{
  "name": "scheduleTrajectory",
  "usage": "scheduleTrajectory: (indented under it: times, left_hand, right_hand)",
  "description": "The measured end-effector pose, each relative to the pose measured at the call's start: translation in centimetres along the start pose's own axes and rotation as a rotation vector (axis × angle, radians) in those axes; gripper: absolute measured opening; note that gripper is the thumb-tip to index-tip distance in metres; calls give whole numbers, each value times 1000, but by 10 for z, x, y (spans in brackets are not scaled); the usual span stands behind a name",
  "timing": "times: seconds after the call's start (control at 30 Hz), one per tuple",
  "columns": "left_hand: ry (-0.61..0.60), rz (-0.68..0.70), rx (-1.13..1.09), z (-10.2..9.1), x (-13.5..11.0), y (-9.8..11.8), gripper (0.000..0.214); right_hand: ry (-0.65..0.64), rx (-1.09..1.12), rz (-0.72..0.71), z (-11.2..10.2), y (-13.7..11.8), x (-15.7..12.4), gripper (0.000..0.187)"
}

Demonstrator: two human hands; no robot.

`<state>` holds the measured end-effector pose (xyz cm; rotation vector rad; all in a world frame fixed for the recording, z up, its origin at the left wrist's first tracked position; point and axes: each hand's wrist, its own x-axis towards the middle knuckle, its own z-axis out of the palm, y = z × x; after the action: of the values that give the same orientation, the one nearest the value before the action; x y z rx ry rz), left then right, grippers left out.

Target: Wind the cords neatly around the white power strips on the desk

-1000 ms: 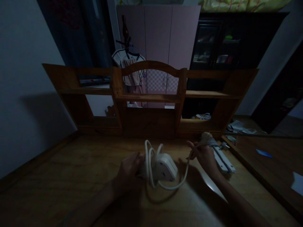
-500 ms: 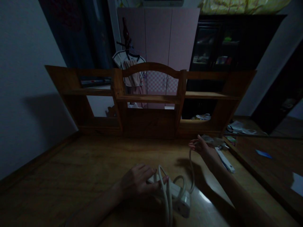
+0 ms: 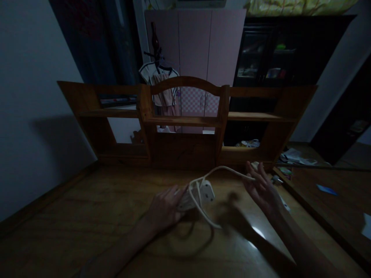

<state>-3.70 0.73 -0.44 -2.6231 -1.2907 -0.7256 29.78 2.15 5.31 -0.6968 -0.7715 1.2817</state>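
Observation:
A white power strip point(image 3: 207, 192) is held just above the wooden tabletop by my left hand point(image 3: 165, 208), whose fingers close round its near-left end. Loops of its white cord point(image 3: 223, 168) wrap about the strip, and one loop hangs down on the right. My right hand point(image 3: 259, 187), further right, has the cord running into its curled fingers, so that a stretch spans between both hands. Something pale, perhaps the plug, shows at the right fingertips, too dim to be certain.
A wooden shelf unit point(image 3: 185, 150) stands along the back of the tabletop point(image 3: 116, 216). Beside my right wrist lies a partly hidden white long object point(image 3: 285, 203). At the right, a lower brown surface holds a blue card point(image 3: 327, 189). A wall rises on the left.
My left hand has lifted and turned the power strip, its end now facing right. My right hand has moved right, drawing the cord out into a longer span.

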Motion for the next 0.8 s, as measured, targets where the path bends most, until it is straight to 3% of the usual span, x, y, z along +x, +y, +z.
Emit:
scheduleTrajectory:
  times: [0.2,0.33,0.4,0.57,0.8]
  left_hand:
    - [90,-415,-101,-4,8,-6,70]
    - [80,-632,-314,2,12,-25,62]
    - [144,-707,-515,6,15,-35,56]
    - [400,-780,-858,8,19,-45,52]
    - [449,-752,-858,-2,16,-32,56]
  right_hand:
    - [-27,-497,-49,1,2,-7,49]
    - [-73,-533,40,1,6,-7,51]
    - [-132,-525,101,3,7,-8,53]
    - [-250,-720,133,11,11,-13,61]
    - [-260,-889,63,1,38,-7,54]
